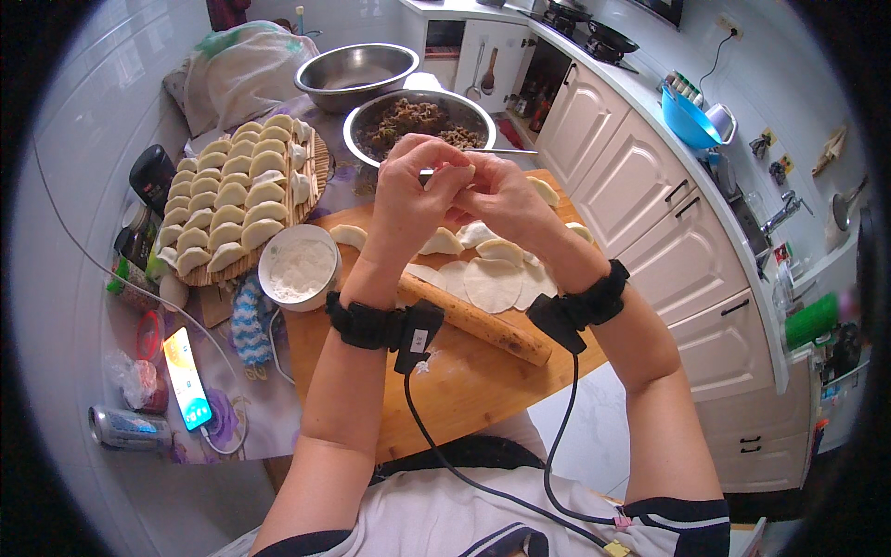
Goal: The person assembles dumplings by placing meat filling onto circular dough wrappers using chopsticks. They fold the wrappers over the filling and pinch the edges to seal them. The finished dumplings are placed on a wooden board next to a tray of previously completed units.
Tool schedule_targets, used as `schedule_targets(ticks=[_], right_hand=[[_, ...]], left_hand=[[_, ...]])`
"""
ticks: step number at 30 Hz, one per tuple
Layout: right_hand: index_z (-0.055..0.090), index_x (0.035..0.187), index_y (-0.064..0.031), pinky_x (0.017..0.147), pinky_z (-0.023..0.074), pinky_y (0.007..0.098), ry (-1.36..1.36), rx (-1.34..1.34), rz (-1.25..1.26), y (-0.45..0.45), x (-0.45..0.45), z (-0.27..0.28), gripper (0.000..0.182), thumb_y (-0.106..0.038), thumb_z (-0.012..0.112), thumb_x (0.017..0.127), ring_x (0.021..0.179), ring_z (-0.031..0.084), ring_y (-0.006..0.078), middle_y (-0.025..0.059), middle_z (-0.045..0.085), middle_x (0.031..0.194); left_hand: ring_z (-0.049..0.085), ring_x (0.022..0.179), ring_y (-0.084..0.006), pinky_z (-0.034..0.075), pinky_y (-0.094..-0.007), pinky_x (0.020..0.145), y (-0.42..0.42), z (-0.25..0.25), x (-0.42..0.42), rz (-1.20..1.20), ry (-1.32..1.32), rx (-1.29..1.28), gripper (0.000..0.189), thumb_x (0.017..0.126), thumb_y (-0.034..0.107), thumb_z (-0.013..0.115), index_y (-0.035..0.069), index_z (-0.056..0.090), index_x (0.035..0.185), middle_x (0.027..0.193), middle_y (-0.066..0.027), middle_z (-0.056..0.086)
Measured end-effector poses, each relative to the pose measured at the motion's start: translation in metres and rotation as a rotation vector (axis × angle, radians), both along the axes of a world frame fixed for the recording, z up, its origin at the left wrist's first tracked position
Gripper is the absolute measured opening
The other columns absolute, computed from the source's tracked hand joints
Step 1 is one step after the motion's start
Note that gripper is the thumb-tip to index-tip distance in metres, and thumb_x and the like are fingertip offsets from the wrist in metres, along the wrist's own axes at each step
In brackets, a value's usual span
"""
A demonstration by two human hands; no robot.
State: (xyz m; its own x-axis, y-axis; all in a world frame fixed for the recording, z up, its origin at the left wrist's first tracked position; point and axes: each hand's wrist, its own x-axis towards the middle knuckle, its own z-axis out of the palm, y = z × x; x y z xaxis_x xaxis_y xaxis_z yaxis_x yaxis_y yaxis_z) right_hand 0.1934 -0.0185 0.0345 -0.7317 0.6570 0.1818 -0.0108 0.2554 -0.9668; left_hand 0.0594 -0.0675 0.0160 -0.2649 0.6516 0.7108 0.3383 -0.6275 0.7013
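My left hand (421, 184) and my right hand (505, 198) meet above the far part of a wooden board (390, 390). Both pinch a small piece of dumpling dough (470, 169), mostly hidden by the fingers. Just beyond them stands a steel bowl of dark filling (418, 118), with a thin utensil handle (511, 151) over its rim. Below my hands, round dough wrappers (493, 284) overlap on the board, with folded dumplings (440, 242) around them. A wooden rolling pin (480, 322) lies diagonally nearer to me.
A woven tray (321, 167) at left holds rows of dumplings. Beside it are a bowl of flour (301, 268), a lit phone (186, 379), a drink can (129, 428) and several jars. An empty steel bowl (356, 69) stands behind. Black cables (445, 463) hang from my wrist straps.
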Motion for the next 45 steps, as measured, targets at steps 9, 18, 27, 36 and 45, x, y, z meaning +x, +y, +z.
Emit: schedule_targets(ticks=[9,18,27,36,45], right_hand=[[0.056,0.102,-0.0005,0.062,0.0523,0.0207,-0.039,-0.018,-0.012,0.0,0.002,-0.001,0.016,-0.006,0.059,0.087,0.075,0.062,0.0092,0.0048,0.063,0.086],[0.056,0.102,-0.0013,0.063,0.0524,0.0222,-0.059,0.055,-0.009,0.003,0.002,-0.008,0.019,-0.004,0.062,0.084,0.074,0.062,0.0099,0.0054,0.063,0.086],[0.057,0.103,0.0003,0.067,0.0552,0.0229,-0.006,-0.028,-0.031,-0.001,0.004,0.004,0.018,-0.006,0.059,0.087,0.077,0.064,0.0123,0.0078,0.064,0.086],[0.055,0.109,0.0014,0.069,0.0554,0.0235,0.005,-0.032,-0.028,-0.005,0.007,0.006,0.024,-0.008,0.06,0.087,0.078,0.065,0.0133,0.0106,0.064,0.088],[0.055,0.109,-0.0011,0.071,0.0543,0.0229,0.058,-0.005,-0.042,0.001,0.013,0.008,0.028,-0.009,0.064,0.084,0.079,0.064,0.0127,0.0108,0.063,0.091]], left_hand=[[0.058,0.074,-0.0174,0.048,-0.0298,0.066,-0.001,0.0,0.001,0.014,0.01,0.009,0.009,0.07,0.004,0.068,0.002,0.066,0.079,0.081,-0.0073,0.059],[0.058,0.075,-0.0219,0.047,-0.0329,0.067,-0.001,0.001,0.002,0.025,0.081,0.019,0.006,0.067,0.002,0.067,0.001,0.064,0.073,0.08,-0.0091,0.059],[0.058,0.073,-0.0174,0.048,-0.0291,0.067,-0.002,0.006,0.009,0.043,-0.037,0.029,0.007,0.068,0.004,0.07,0.002,0.067,0.074,0.077,-0.0066,0.059],[0.058,0.072,-0.0144,0.048,-0.0263,0.063,-0.002,-0.003,0.002,0.021,0.003,-0.029,0.011,0.07,0.003,0.069,0.002,0.067,0.081,0.079,-0.0056,0.059],[0.059,0.073,-0.0142,0.048,-0.0261,0.065,0.001,-0.003,0.002,0.022,-0.033,0.039,0.007,0.071,0.002,0.068,0.002,0.067,0.078,0.08,-0.0054,0.06]])
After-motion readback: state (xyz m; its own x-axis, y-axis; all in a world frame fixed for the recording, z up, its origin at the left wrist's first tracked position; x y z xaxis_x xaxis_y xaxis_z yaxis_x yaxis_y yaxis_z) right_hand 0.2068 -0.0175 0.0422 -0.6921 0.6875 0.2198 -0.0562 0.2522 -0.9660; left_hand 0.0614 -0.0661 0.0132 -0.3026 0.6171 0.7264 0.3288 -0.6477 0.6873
